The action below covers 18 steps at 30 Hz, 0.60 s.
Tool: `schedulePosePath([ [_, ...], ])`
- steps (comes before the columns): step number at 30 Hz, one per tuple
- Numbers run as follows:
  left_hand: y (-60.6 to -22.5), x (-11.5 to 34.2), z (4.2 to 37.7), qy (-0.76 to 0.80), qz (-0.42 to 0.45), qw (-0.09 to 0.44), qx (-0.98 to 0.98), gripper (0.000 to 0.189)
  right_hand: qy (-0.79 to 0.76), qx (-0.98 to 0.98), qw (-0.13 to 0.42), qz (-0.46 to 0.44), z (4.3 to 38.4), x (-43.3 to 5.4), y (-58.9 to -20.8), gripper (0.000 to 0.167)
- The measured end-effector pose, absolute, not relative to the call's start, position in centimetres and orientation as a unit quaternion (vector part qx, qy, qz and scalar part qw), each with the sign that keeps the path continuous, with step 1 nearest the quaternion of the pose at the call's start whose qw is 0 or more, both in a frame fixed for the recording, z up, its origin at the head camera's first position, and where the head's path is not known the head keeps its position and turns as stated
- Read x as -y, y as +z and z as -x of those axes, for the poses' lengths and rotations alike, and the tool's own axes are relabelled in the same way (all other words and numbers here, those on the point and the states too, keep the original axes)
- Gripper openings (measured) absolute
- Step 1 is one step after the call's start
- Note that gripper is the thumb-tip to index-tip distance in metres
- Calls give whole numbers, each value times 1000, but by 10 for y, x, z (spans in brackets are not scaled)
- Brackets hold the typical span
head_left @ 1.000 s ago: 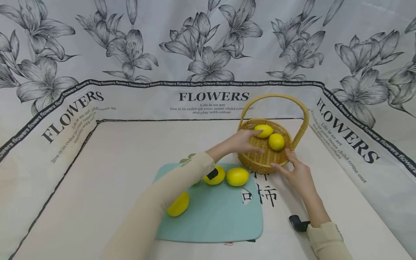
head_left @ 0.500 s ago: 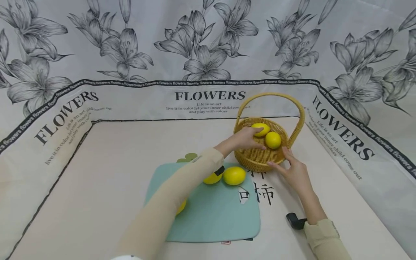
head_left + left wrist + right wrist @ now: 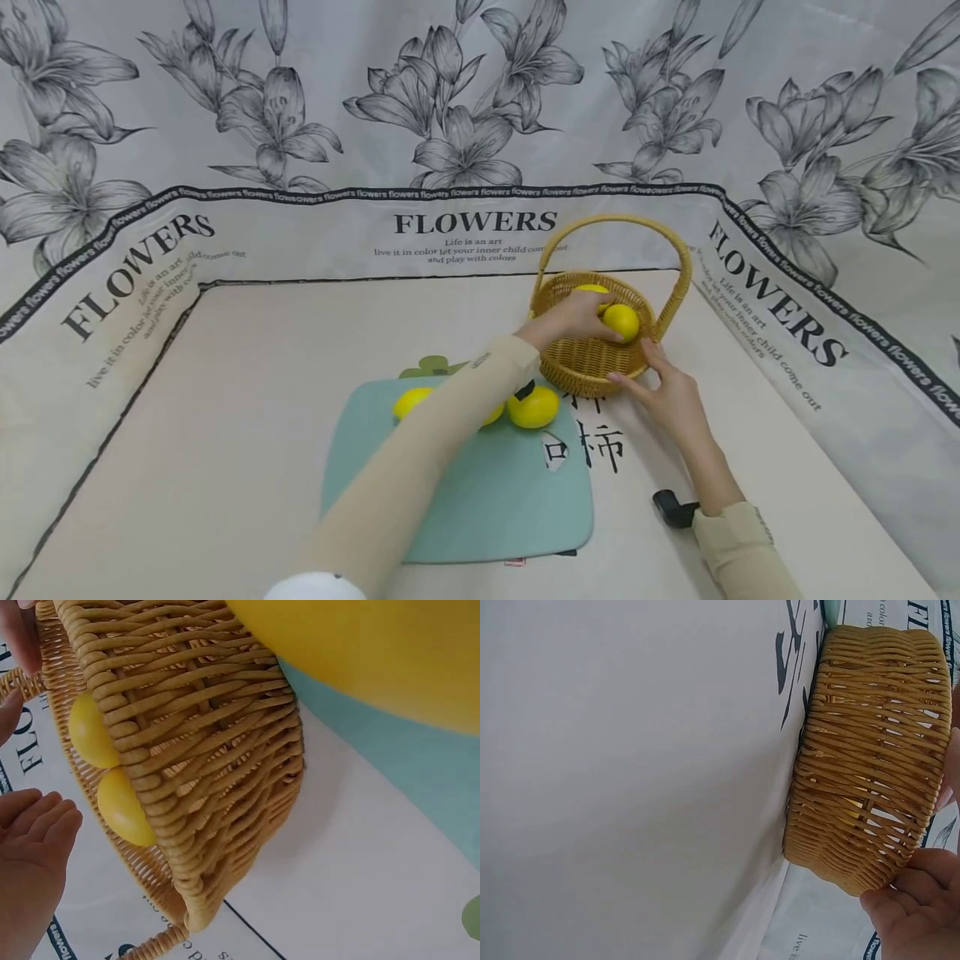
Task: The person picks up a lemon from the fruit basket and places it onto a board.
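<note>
A yellow wicker basket (image 3: 585, 367) with a tall hoop handle stands at the back right. Inside lie two lemons, the nearer one (image 3: 621, 323) and another (image 3: 591, 289) partly covered by my left hand (image 3: 573, 317). That hand reaches over the basket, fingers and thumb spread at the left side of the nearer lemon. In the left wrist view its fingers (image 3: 45, 829) look extended and apart from both lemons. My right hand (image 3: 671, 400) holds the basket's near right rim between thumb and fingers; the right wrist view shows its curled fingers (image 3: 915, 900) at the wicker edge.
A pale teal cutting board (image 3: 495, 508) lies left of the basket. On it are several lemons, including a right one (image 3: 534, 407) and a left one (image 3: 411, 402), partly behind my left sleeve (image 3: 427, 467). A printed cloth (image 3: 450, 225) rises behind the table.
My left hand has moved right within the basket, from beside the back lemon to the nearer lemon. The view has shifted slightly right. My right hand keeps its hold on the rim.
</note>
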<state>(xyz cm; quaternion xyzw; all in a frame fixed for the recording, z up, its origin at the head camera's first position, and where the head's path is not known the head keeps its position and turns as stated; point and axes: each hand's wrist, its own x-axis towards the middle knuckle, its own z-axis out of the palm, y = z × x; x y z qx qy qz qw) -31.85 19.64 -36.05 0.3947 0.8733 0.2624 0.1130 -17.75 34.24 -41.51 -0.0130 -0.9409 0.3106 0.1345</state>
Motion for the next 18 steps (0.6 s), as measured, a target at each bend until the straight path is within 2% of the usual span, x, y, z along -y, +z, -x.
schedulePosePath([
  [18, -377, -229, 325, 255, -336, 127, -898, 71, 319, 937, 142, 12, 175, -343, -418, 87],
])
